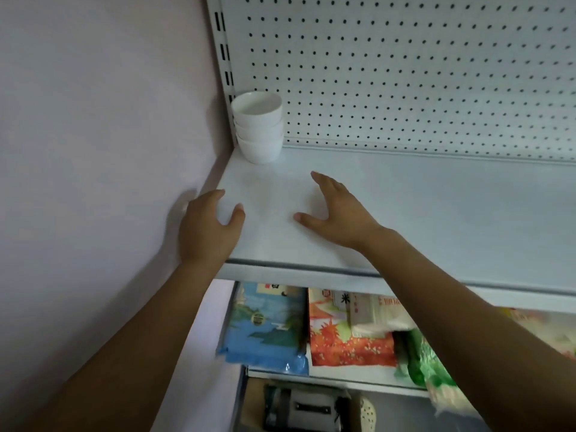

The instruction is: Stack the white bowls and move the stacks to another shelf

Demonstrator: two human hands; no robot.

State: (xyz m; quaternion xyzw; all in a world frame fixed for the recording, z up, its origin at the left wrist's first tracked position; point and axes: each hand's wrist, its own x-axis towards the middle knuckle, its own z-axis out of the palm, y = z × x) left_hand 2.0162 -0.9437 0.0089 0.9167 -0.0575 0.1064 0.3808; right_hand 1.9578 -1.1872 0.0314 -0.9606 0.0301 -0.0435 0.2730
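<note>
A stack of three white bowls [258,129] stands upright in the back left corner of the white top shelf [436,207], against the pegboard. My left hand [207,227] hovers over the shelf's left front edge, fingers relaxed and spread, holding nothing. My right hand [335,210] is over the shelf a little to the right, palm down, fingers straight, empty. Both hands are in front of the stack and apart from it.
A white pegboard back panel [420,73] rises behind the shelf; a pale wall [93,135] bounds it on the left. On the shelf below lie a blue packet [265,325], an orange-red packet [346,335] and a green bag [420,360].
</note>
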